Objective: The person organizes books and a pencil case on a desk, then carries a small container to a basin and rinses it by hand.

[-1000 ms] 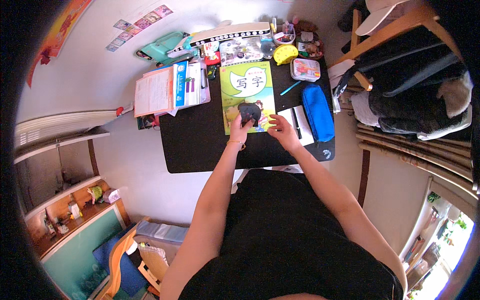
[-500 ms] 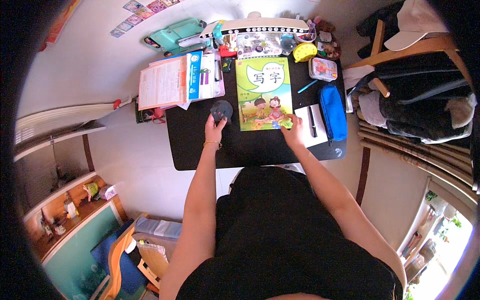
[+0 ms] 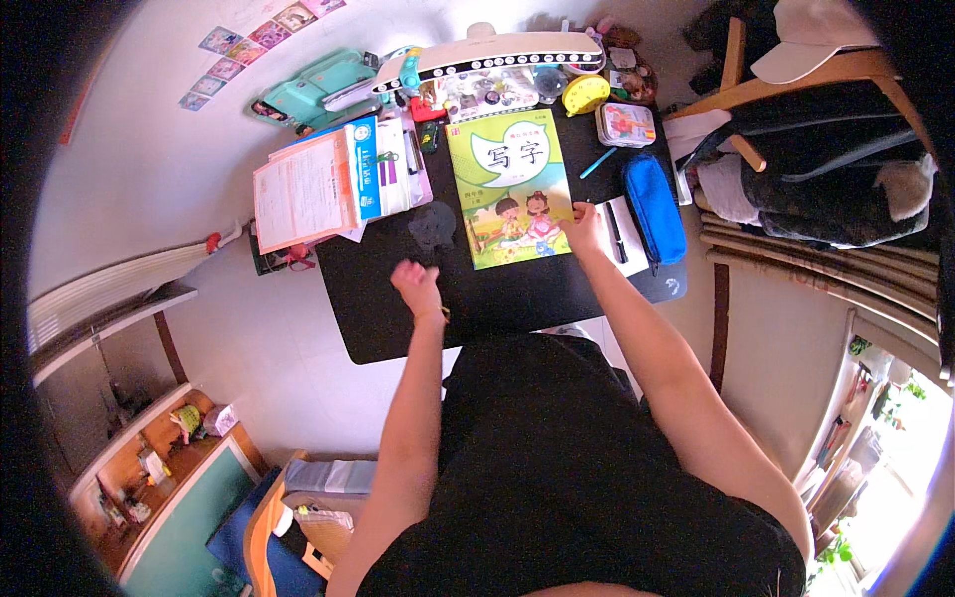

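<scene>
A green and yellow workbook (image 3: 502, 194) with two cartoon children on its cover lies closed on the black desk mat (image 3: 383, 323). My right hand (image 3: 587, 234) is at the workbook's lower right edge, thumb on the cover and fingers along the side, pinching it. To the left of the workbook, a flat dark grey piece (image 3: 434, 226) rests on the mat; its kind is hard to make out. Just nearer to me than that piece, my left hand (image 3: 419, 289) hovers, loosely bent, somewhat blurred, with nothing in it.
Papers and booklets (image 3: 303, 197) are stacked at left. Right of the workbook are a black pen (image 3: 616, 235) on white paper and a blue pencil case (image 3: 655, 211). A tin box (image 3: 627, 125), a yellow clock-shaped item (image 3: 586, 96) and a white lamp (image 3: 487, 54) stand behind.
My left hand has let go of the dark grey piece and drawn back toward me. My right hand has shifted slightly up the workbook's edge. The whole view has tilted a little.
</scene>
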`<move>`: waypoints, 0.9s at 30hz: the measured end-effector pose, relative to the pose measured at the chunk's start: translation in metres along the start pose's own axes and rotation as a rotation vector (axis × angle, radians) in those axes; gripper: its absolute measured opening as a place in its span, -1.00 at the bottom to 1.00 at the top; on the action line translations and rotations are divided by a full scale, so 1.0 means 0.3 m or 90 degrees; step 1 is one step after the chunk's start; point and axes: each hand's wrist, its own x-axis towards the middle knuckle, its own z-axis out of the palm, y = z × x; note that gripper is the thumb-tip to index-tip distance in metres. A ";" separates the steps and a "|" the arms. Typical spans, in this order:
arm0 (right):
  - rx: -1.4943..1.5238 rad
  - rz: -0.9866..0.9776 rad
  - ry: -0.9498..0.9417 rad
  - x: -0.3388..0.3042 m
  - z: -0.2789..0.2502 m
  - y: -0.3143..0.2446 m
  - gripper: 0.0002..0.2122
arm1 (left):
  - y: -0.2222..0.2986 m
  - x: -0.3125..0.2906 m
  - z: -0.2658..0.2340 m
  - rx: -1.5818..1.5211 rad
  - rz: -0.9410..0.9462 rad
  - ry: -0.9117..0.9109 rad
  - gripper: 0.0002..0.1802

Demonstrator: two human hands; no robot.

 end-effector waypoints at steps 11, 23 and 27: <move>-0.048 0.037 0.020 -0.014 0.020 -0.053 -0.57 | 0.008 -0.106 0.170 0.130 -0.040 -0.227 -0.46; 0.265 0.145 -0.172 -0.086 -0.174 -0.152 -0.60 | 0.289 -0.248 0.083 -0.166 -0.195 -0.367 -0.61; 0.547 0.219 -0.406 -0.105 -0.236 -0.132 -0.68 | 0.435 -0.232 -0.075 -0.121 -0.210 -0.494 -0.58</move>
